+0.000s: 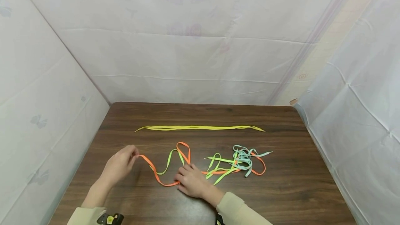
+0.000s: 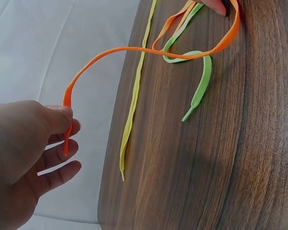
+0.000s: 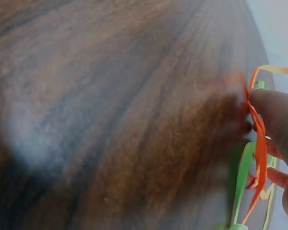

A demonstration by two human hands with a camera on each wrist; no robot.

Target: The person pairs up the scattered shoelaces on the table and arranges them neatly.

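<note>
I see the left hand (image 1: 117, 166) pinching the orange shoelace (image 2: 226, 40), tabletop (image 1: 103, 145) showing toward the left edge (image 1: 83, 159); whether the right hand (image 1: 193, 181) grips, I can't tell.

Screened tabletop booth, building type unclear: creased, printed white sheeting (image 1: 193, 56) walls a wood-grain table (image 1: 287, 197) on three sides.

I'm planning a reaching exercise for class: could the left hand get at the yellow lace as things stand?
Probably yes: only bare table lies between the left hand and the yellow lace. That hand pinches the orange lace, though, and may need to release it first.
</note>
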